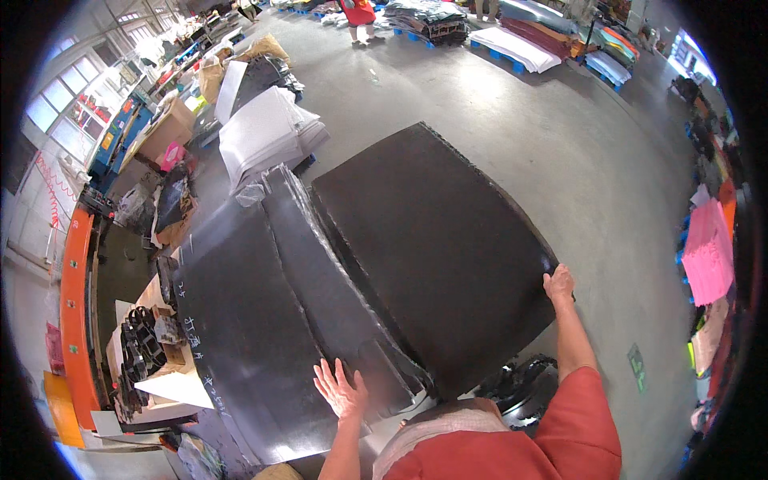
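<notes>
A broad stack of black sheets (248, 320) lies in front of me on the left, with pale handwriting along its left edge. My left hand (342, 390) is over its near right part, fingers spread and nothing in them; it seems to rest on the surface. To the right is a large matte black sheet (432, 256), apparently the top one of a second pile with rough edges. My right hand (559, 283) has its fingers wrapped round the right edge of this sheet. Whether it holds one layer or more is hidden. Clear plastic film (250, 194) sticks out at the far edge of the left stack.
A stack of white sheets (268, 132) stands just beyond. At the left are an orange machine frame (76, 312) and a surface with black straps (142, 344). Pink sheets (708, 252) are piled far right. A person in red (358, 12) stands at the back near loaded pallets.
</notes>
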### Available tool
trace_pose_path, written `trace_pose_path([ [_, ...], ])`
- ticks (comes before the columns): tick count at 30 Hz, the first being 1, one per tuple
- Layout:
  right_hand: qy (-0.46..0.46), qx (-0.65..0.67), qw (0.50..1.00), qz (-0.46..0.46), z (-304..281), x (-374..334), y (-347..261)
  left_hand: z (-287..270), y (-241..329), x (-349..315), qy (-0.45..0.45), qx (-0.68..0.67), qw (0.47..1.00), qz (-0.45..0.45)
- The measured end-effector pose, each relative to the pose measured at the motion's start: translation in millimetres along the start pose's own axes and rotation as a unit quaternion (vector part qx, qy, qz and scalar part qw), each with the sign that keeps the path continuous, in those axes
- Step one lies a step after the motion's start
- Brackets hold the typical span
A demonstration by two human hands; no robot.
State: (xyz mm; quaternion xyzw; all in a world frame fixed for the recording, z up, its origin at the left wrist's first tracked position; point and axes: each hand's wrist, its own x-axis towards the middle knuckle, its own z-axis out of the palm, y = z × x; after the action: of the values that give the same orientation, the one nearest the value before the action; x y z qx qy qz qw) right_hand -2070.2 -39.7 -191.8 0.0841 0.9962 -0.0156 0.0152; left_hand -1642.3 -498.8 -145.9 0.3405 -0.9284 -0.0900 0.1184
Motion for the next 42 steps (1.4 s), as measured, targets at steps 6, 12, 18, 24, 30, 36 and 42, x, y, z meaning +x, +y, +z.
trace_pose_path([
  [6, 0.002, -0.044, 0.997, -0.061, -25, -3, -5, 2, 0, 1, 0.008, 0.007, 1.000, 0.009],
  [12, -0.060, -0.071, 0.990, -0.104, -32, -9, -3, 4, 0, 0, 0.014, 0.020, 1.000, 0.017],
  [18, -0.170, 0.015, 0.981, -0.095, -33, 7, -2, 2, 0, 0, 0.003, 0.023, 1.000, 0.002],
  [24, -0.155, 0.051, 0.979, -0.118, -28, 4, 0, 5, 0, 0, 0.006, 0.027, 1.000, 0.005],
  [30, -0.093, 0.071, 0.968, -0.222, -75, -42, -28, 2, 1, 0, -0.003, 0.020, 1.000, -0.003],
  [36, -0.077, 0.277, 0.920, -0.265, -220, -104, -81, 4, -1, -2, 0.002, 0.012, 1.000, -0.001],
  [42, -0.108, 0.464, 0.858, -0.193, -346, -182, -97, 8, -2, 2, -0.010, -0.016, 0.999, -0.032],
])
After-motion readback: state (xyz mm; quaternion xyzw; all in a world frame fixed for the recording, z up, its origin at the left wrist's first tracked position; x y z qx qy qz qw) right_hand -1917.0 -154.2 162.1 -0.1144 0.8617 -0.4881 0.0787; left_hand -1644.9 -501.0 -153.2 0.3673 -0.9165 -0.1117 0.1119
